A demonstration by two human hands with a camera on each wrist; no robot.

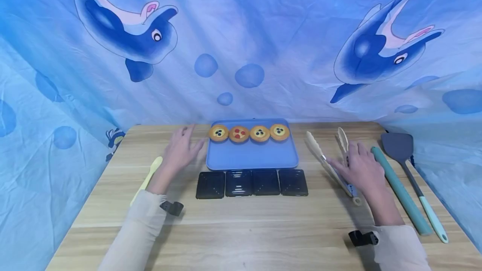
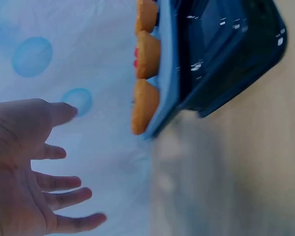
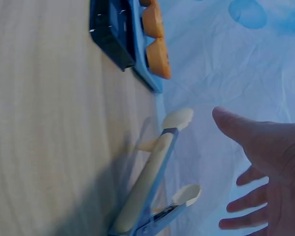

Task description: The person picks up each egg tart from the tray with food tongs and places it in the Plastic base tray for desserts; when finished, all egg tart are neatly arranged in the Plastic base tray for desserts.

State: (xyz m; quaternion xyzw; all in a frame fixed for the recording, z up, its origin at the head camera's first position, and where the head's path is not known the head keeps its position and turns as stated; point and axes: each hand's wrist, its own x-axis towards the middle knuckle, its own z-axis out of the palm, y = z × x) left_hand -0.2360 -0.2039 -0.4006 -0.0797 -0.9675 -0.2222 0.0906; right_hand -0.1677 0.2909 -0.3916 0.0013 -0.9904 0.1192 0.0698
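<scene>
My left hand (image 1: 181,149) hovers at the left side of a blue tray (image 1: 252,158), its fingers spread and holding nothing. Several tarts stand in a row along the tray's far side; one tart (image 1: 239,134) has red topping, and the others, like the rightmost tart (image 1: 280,132), have dark berries. My right hand (image 1: 362,168) is above a pair of tongs (image 1: 331,170), which lie with their arms apart. In the right wrist view the fingers are extended and apart from the tongs (image 3: 145,182).
Several square black dishes (image 1: 210,185) line the tray's near edge. A pale yellow spoon-like utensil (image 1: 147,179) lies partly behind my left forearm. On the right are a green rolling pin (image 1: 401,189) and a dark-headed spatula (image 1: 398,146). A blue dolphin-print cloth (image 1: 282,32) hangs behind the table.
</scene>
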